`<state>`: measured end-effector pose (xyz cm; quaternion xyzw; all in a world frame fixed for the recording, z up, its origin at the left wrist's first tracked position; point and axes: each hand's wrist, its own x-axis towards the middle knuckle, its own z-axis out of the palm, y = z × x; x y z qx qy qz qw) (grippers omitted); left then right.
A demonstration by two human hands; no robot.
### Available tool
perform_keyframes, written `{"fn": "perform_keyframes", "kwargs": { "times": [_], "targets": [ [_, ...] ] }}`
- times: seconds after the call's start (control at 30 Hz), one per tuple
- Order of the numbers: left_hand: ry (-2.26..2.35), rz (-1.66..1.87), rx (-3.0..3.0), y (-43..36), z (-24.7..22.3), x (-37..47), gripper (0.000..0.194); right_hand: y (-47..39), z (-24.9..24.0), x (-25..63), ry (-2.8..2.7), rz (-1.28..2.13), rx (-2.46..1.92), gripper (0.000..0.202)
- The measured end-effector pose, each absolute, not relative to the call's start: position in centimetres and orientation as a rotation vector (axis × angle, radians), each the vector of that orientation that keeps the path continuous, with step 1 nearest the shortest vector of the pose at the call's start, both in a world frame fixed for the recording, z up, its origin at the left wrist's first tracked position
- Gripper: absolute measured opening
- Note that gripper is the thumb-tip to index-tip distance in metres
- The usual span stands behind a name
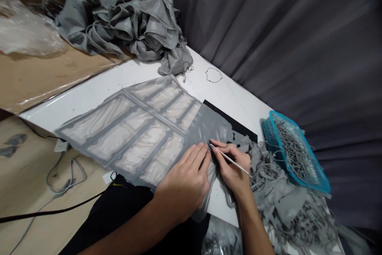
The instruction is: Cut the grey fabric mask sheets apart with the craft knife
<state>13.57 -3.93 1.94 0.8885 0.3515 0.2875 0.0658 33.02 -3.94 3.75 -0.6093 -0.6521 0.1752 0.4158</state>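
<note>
A grey rubbery sheet (143,108) was laid across the white tabletop (235,94), one edge reaching over the near side above the dark-clothed lap; it was spread nearly flat there, apparently so that its pale panels and raised strips could be reached without folds. Its plain right-hand part was rested on a black board (246,126), which perhaps served as a firm backing.

The left hand (186,177) was set palm down on the sheet, its fingers stretched out and mostly pressed together, probably so that the soft material would be kept from sliding or puckering. Just beside those fingertips, a thin pale tool (237,164) was pinched in the right hand (235,179) like a pen, low on its shaft, a grip that seemed chosen for fine control. Its tip was held at the sheet; whether it touched could not be told.

Loose grey scraps (291,203) were heaped to the right, beside a blue basket (313,183) of thin offcuts (294,149), seemingly out of the way. Crumpled grey sheets (128,16) were piled at the far left, likely to leave working room.
</note>
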Motion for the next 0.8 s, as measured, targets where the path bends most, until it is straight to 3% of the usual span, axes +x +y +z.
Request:
{"fn": "perform_keyframes", "kwargs": {
  "times": [0.43,0.8],
  "targets": [
    [1.073,0.890,2.656,-4.08,1.72,13.68,0.053,-3.88,3.53,33.11,-1.732,0.376,-1.527,0.014],
    [1.040,0.877,2.663,-3.86,1.80,13.55,0.053,-4.11,3.72,33.64,-2.301,-0.145,-1.350,0.023]
  ]
}}
